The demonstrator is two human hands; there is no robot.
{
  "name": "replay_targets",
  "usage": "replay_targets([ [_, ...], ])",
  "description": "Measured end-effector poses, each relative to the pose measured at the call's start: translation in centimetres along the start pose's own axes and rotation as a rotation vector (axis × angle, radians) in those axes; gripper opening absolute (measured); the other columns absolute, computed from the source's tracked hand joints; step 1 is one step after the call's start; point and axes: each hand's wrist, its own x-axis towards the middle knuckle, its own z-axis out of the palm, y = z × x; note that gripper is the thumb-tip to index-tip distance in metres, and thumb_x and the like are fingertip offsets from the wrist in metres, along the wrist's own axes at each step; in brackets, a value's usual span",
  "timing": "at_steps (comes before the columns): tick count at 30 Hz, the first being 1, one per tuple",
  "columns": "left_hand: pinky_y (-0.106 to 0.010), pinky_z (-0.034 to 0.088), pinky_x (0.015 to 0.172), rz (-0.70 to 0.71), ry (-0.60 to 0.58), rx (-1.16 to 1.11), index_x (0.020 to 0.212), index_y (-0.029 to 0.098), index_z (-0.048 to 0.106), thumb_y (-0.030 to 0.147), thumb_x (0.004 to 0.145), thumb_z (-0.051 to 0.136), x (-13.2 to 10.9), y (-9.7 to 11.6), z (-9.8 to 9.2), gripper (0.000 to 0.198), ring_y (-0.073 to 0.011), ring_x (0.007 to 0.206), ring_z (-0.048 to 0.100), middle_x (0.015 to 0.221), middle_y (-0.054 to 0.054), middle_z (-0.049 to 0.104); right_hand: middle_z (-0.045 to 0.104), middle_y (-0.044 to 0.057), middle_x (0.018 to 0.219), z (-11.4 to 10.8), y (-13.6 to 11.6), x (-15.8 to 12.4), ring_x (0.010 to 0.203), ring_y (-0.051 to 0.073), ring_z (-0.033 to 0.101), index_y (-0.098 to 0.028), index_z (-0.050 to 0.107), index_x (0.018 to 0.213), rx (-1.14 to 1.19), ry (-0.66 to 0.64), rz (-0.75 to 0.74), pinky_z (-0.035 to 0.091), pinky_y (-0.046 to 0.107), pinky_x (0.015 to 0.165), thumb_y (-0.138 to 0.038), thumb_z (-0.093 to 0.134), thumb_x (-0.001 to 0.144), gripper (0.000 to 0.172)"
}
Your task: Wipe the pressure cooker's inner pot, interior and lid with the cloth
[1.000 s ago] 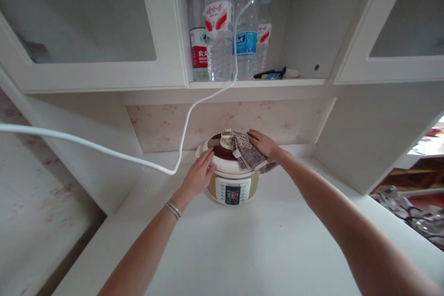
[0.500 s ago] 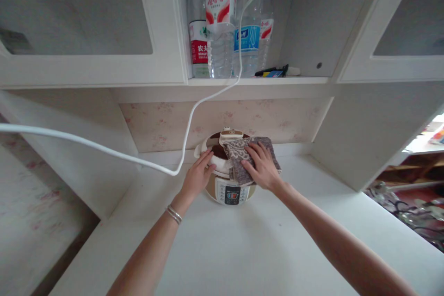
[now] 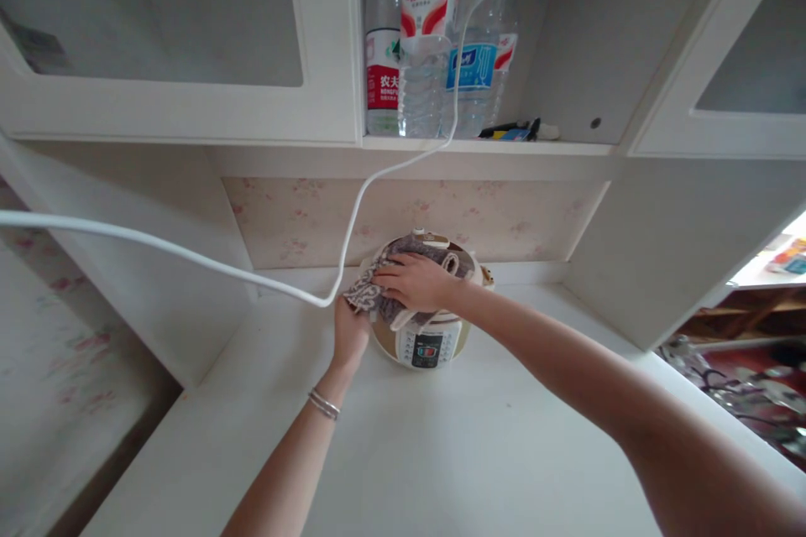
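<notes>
One cloth [image 3: 366, 292], one cooker [image 3: 428, 349], four bottles [image 3: 428, 71]

We cannot see the fingertips of the left grip [image 3: 351, 334], hidden behind the patterned cloth [image 3: 366, 292], so its hold stays unclear to us; cloth and right grip [image 3: 416, 282] cover much of the top of the cooker [image 3: 423, 336]; we find the small print on its panel [image 3: 428, 350] unreadable; the upper edge crops the three nearer bottles [image 3: 428, 80]; we cannot identify the small items [image 3: 513, 132] beside them, nor the blurred clutter [image 3: 749, 394] far right.
</notes>
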Motion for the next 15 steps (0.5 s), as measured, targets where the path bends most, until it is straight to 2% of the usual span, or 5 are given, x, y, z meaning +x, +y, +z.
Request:
replay_targets([
  [2,-0.038,0.049,0.090,-0.070,0.085,-0.002,0.110,0.015,0.058,0.013,0.078,0.055,-0.3,0.4,-0.5,0.033,-0.0222,0.097,0.064,0.109,-0.010,0.065,0.063,0.009,0.124,0.4,0.7,2.8,0.115,0.022,0.055,-0.020,0.059,0.125,0.018,-0.065,0.039,0.038,0.037,0.103,-0.031,0.040,0.099,0.034],
  [4,-0.037,0.050,0.089,-0.137,0.133,-0.013,0.117,0.016,0.054,0.016,0.078,0.057,-0.7,0.8,-1.2,0.039,-0.0213,0.097,0.064,0.116,-0.011,0.063,0.065,0.011,0.119,1.0,1.2,5.6,0.111,0.024,0.059,-0.019,0.060,0.123,0.032,-0.139,0.174,0.042,0.038,0.097,-0.032,0.041,0.098,0.035],
  [8,-0.035,0.052,0.087,-0.188,0.117,-0.022,0.123,0.019,0.050,0.018,0.079,0.058,-0.8,1.4,-3.1,0.045,-0.0202,0.101,0.064,0.121,-0.011,0.060,0.067,0.013,0.115,1.8,1.2,9.4,0.110,0.032,0.059,-0.018,0.067,0.113,0.048,-0.268,0.440,0.048,0.044,0.087,-0.038,0.044,0.093,0.036],
  [11,-0.035,0.051,0.089,-0.135,0.114,0.001,0.118,0.020,0.054,0.019,0.079,0.057,-0.4,1.6,-4.4,0.039,-0.0195,0.101,0.064,0.112,-0.009,0.063,0.068,0.015,0.113,1.8,0.2,9.3,0.110,0.033,0.058,-0.018,0.068,0.109,0.039,-0.256,0.480,0.048,0.047,0.086,-0.039,0.046,0.092,0.035],
  [15,-0.037,0.051,0.090,-0.063,0.096,0.045,0.113,0.019,0.057,0.026,0.082,0.057,0.5,1.7,-4.2,0.031,-0.0199,0.100,0.064,0.107,-0.009,0.064,0.066,0.011,0.120,1.3,-2.7,5.3,0.121,0.031,0.050,-0.020,0.065,0.112,0.000,-0.062,0.402,0.039,0.051,0.099,-0.035,0.048,0.092,0.030],
])
